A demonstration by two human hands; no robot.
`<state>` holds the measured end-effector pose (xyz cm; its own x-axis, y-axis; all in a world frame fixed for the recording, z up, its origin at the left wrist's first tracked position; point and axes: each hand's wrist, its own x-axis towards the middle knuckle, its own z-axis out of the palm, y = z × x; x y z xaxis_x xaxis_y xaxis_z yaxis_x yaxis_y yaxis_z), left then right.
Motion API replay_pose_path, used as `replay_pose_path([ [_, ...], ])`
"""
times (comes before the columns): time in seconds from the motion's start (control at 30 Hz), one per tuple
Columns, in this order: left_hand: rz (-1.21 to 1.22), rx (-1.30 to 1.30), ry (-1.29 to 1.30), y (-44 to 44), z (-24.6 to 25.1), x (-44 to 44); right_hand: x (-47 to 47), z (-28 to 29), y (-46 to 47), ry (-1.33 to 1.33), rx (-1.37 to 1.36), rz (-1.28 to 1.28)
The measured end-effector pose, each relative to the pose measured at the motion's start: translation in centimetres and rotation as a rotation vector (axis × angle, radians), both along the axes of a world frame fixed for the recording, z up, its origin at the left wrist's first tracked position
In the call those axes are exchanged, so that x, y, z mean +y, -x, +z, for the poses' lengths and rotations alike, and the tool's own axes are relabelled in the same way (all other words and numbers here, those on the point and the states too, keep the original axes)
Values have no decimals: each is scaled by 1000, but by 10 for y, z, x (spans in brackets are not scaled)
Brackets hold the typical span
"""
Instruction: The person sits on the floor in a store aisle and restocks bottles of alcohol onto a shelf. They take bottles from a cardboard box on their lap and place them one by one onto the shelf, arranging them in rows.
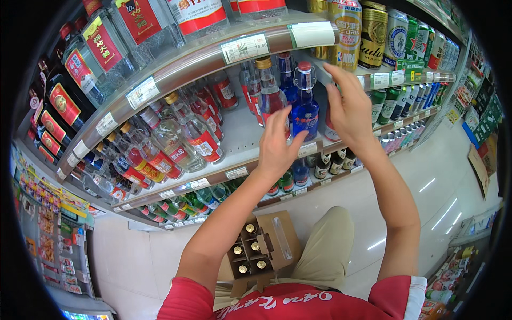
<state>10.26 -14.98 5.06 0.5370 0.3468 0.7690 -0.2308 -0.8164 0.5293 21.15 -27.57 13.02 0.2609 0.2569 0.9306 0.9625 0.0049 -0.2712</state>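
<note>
My left hand is at the edge of the middle shelf, thumb and fingers apart, in front of a clear glass bottle with a gold cap and beside a blue glass swing-top bottle. Nothing shows in its grasp. My right hand is raised to the right of the blue bottle, fingers curved and apart. A red-labelled bottle stands partly hidden behind it; whether the hand touches it is unclear. A second blue swing-top bottle stands behind the first.
An open cardboard box with several gold-capped bottles sits on the floor by my knee. The upper shelf's edge juts out above the bottles. More bottles stand left on the middle shelf; beer cans are at the upper right.
</note>
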Motion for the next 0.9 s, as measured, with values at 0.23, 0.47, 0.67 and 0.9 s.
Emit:
replay_pose_path([
  [0.23, 135, 196, 98, -55, 32, -12, 38, 37, -23, 406, -18, -165],
  [0.47, 170, 390, 136, -58, 25, -22, 50, 42, -46, 576, 29, -9],
  [0.67, 196, 409, 106, -59, 20, -22, 65, 50, -53, 524, 9, 7],
  [0.9, 55, 215, -47, -29, -5, -21, 117, 66, -73, 679, -69, -143],
])
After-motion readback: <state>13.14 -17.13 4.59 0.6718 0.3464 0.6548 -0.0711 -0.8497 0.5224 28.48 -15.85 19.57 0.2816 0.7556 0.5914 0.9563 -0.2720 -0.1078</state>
